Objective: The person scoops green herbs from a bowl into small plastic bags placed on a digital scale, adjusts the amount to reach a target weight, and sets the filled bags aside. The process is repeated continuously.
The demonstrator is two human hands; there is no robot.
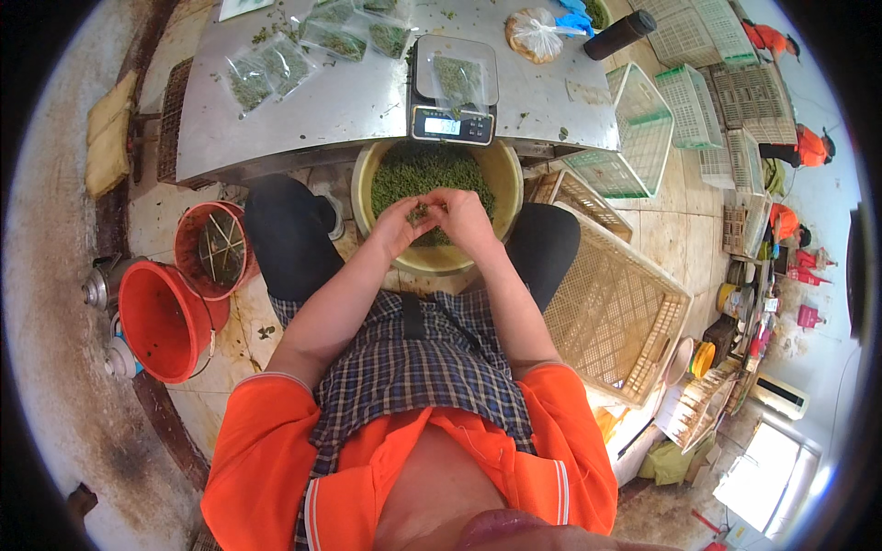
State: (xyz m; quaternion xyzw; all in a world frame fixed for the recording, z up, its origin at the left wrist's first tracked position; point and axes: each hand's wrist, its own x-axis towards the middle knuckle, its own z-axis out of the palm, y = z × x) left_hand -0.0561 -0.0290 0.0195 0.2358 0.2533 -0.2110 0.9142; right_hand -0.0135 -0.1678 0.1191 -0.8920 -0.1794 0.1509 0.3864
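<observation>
A yellowish round basin between my knees holds a heap of small green berry-like bits. Over its near half, my left hand has its fingers curled around a little of the green stuff. My right hand meets it there, its fingertips pinched against the left fingers. The exact bits in the right fingers are hidden. Just beyond the basin, at the table's edge, a digital scale has its display lit. On the scale's pan lies a clear plastic bag partly filled with the same green bits.
Several filled clear bags lie on the metal table. At its right are a knotted bag and a black bottle. Red buckets stand at my left, plastic crates at my right. Other people in orange are far right.
</observation>
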